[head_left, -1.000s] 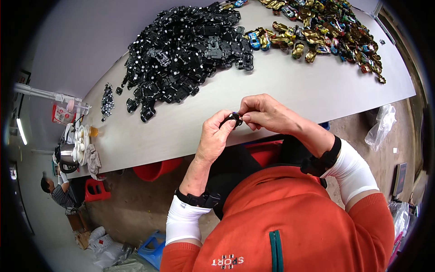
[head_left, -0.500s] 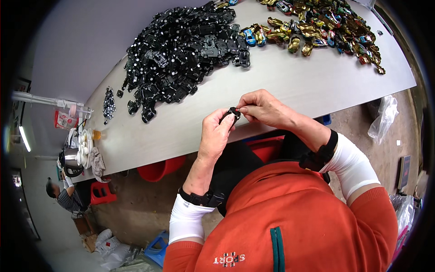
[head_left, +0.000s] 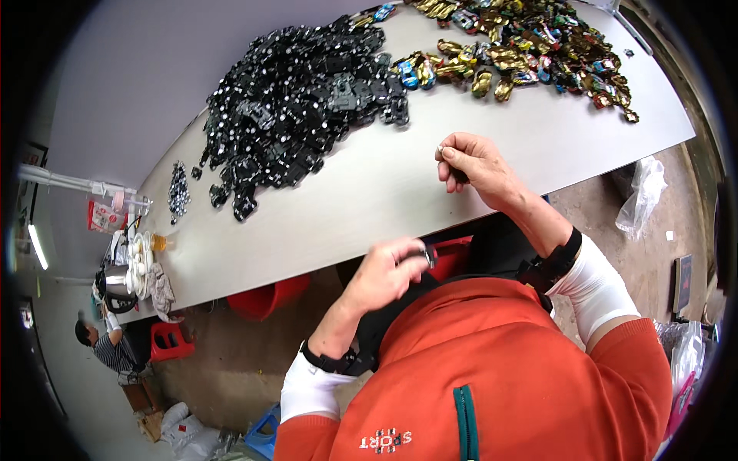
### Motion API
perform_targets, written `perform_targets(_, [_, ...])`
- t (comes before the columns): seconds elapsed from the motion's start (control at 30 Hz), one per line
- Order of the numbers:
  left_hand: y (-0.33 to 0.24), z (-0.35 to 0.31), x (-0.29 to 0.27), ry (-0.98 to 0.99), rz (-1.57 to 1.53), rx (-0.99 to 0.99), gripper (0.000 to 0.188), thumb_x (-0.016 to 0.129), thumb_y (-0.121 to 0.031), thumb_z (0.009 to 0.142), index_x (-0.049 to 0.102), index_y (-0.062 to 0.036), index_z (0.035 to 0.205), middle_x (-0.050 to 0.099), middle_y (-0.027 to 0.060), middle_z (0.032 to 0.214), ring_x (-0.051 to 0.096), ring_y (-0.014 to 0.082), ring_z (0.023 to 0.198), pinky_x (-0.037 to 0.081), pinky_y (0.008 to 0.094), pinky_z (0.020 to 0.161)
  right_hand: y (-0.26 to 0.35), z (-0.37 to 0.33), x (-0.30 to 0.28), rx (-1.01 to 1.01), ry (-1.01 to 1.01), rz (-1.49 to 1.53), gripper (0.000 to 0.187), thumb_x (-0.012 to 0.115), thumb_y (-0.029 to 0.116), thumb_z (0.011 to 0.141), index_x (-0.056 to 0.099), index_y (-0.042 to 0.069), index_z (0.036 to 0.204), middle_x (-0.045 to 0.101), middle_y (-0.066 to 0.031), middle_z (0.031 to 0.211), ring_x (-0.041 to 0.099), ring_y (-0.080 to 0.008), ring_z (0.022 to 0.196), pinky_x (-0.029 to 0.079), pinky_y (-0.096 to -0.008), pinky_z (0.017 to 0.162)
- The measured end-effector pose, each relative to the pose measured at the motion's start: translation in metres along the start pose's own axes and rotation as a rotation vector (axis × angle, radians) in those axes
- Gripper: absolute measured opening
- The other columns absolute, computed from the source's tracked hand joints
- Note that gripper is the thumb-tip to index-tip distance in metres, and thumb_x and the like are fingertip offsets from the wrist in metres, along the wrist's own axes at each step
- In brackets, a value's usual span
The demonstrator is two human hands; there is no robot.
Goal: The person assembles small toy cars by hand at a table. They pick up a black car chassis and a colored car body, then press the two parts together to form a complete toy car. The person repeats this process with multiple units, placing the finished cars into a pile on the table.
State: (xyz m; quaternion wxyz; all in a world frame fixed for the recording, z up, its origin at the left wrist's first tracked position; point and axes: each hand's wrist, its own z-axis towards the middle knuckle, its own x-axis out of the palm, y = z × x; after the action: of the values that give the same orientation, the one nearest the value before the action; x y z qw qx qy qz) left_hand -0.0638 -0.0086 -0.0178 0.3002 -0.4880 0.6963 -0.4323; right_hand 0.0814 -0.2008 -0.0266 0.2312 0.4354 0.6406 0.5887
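Note:
My left hand (head_left: 378, 275), low by the table's near edge, is closed around a black toy car chassis (head_left: 428, 257); the fingers cover most of it. Over the table my right hand (head_left: 478, 163) pinches a tiny pale piece (head_left: 440, 149) between thumb and finger, too small to name. Something dark (head_left: 460, 176) shows under its curled fingers. A big heap of black toy car chassis with wheels (head_left: 300, 107) lies beyond at the left. Gold and coloured toy car bodies (head_left: 511, 60) are heaped at the far right.
A small pile of shiny bits (head_left: 179, 194) lies at the table's (head_left: 354, 203) left. Past it stand stacked white dishes (head_left: 141, 261) and a metal kettle (head_left: 118, 284). A red tub (head_left: 269, 298) is under the table. Another person (head_left: 111, 349) sits at the far left.
My hands have come apart. The left moved down toward my body with the chassis; the right moved up and right over the table.

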Motion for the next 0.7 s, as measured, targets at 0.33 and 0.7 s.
perform_targets(0.33, [0.105,0.107,0.001,-0.119,0.569,0.001,0.043,0.063,-0.031,0.085,0.054,-0.0002,0.114,0.06,0.0168,0.105,0.061,0.0251,0.078,0.05,0.033,0.065,0.001,0.012,-0.044,-0.626,-0.347,-0.78,0.023,0.071,0.01,0.073,0.058,0.001,0.089,0.055,-0.0073,0.066,0.054,-0.0209,0.059,0.048,-0.0346,0.059])
perform_targets(0.7, [0.032,0.01,-0.012,0.179,0.659,0.103,0.047,0.064,-0.025,0.085,0.053,0.0051,0.119,0.065,0.017,0.095,0.063,0.0256,0.081,0.051,0.0338,0.074,0.022,0.085,0.014,-0.506,-0.227,-1.308,0.048,0.077,0.035,0.069,0.05,0.003,0.093,0.058,-0.0148,0.089,0.059,-0.0353,0.079,0.048,-0.0437,0.066])
